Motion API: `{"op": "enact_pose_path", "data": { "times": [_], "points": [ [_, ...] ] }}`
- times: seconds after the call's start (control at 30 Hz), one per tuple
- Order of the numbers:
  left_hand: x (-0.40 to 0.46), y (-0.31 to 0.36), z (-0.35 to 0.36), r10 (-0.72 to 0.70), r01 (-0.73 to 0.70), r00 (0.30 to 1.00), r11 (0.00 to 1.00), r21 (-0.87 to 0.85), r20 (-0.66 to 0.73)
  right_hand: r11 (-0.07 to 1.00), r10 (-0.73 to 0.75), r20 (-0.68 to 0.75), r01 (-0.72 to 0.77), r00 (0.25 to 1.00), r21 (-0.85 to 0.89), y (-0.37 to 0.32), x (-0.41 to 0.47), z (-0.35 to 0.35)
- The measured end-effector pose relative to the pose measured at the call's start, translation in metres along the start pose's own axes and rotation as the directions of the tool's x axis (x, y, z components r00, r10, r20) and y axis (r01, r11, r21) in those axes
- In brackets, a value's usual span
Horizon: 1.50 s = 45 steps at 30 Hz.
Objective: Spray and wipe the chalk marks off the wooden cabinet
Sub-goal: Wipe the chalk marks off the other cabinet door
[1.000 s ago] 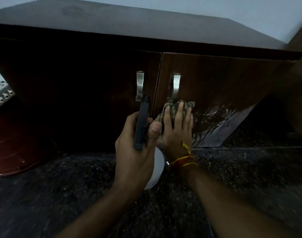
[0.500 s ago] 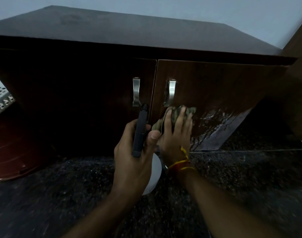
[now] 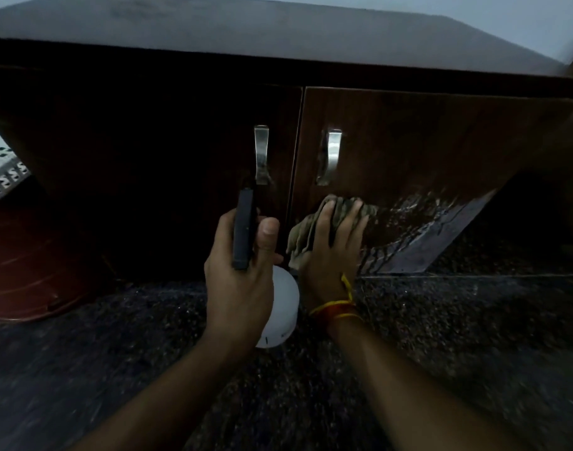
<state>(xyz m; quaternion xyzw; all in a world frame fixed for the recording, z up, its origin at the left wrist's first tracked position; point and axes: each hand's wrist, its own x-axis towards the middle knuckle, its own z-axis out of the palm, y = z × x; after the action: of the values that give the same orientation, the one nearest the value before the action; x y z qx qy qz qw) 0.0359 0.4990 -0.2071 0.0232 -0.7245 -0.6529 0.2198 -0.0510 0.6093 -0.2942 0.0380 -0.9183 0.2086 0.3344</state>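
Head view: my right hand (image 3: pixel 330 255) lies flat with its fingers spread over the cloth (image 3: pixel 314 229), pressing it against the lower part of the right door (image 3: pixel 425 141) of the cabinet (image 3: pixel 148 131), just below the right handle (image 3: pixel 330 157). The cloth is soft and limp, bunched under my palm with a fold hanging out at the left; I judge it wants a broad, flat press, not a pinch, or it will crumple and skip. To its right the door shines with wet streaks (image 3: pixel 418 219), so the veneer there is likely slick and the cloth should slide easily.

My left hand (image 3: pixel 243 281) is curled round the spray bottle (image 3: pixel 278 307), thumb up beside the dark spray head (image 3: pixel 243 232), held just before the left door, near the left handle (image 3: pixel 261 154). The white body looks like light plastic, smooth and maybe damp; the neck, where I grip it, seems the surest hold.

I can read no brand, label or writing anywhere; the light is dim. Whether any chalk is left, I cannot tell.
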Motion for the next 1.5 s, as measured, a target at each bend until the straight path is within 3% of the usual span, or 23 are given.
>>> {"op": "enact_pose_path", "data": {
  "times": [0.07,0.2,0.33,0.6,0.8,0.93,1.07,1.17,1.33,1.5],
  "points": [
    [0.001,0.001,-0.002,0.008,-0.007,1.0,1.0,0.005,-0.009,0.988,0.036,-0.014,-0.033,0.999,0.149,-0.001,-0.004,-0.002],
    [0.0,0.004,-0.009,-0.004,0.004,1.0,1.0,-0.001,-0.02,0.916,0.185,-0.191,-0.099,0.964,0.39,-0.005,0.001,-0.026],
    [0.001,0.006,-0.014,-0.009,0.009,0.999,1.0,-0.004,-0.04,0.889,0.336,-0.193,-0.243,0.922,0.387,0.005,0.016,-0.045],
    [-0.003,0.009,-0.013,-0.01,0.01,1.0,1.0,-0.022,-0.015,0.853,0.41,-0.091,-0.346,0.908,0.39,-0.002,0.017,-0.043],
    [-0.005,0.002,-0.015,0.017,-0.017,1.0,1.0,0.008,-0.019,0.87,0.369,0.046,-0.363,0.928,0.333,-0.012,-0.005,-0.023],
    [-0.004,0.0,-0.016,0.014,-0.014,1.0,0.999,0.029,-0.013,0.874,0.267,-0.046,-0.222,0.963,0.433,-0.015,0.001,-0.024],
    [-0.003,-0.003,-0.016,0.013,-0.012,1.0,0.999,0.032,-0.011,0.925,0.115,-0.029,-0.097,0.993,0.368,-0.009,-0.003,-0.017],
    [-0.004,-0.007,-0.015,0.018,-0.017,1.0,0.999,0.04,-0.012,0.941,0.123,0.129,-0.157,0.984,0.3,-0.001,-0.012,-0.006],
    [-0.01,-0.011,-0.016,0.007,-0.008,1.0,0.999,0.05,0.016,0.942,0.137,0.205,-0.192,0.969,0.277,-0.001,-0.023,0.002],
    [-0.014,-0.01,-0.015,-0.003,0.001,0.999,0.999,0.054,0.044,0.879,0.134,-0.044,-0.098,0.99,0.467,-0.015,0.005,-0.017]
  ]
}}
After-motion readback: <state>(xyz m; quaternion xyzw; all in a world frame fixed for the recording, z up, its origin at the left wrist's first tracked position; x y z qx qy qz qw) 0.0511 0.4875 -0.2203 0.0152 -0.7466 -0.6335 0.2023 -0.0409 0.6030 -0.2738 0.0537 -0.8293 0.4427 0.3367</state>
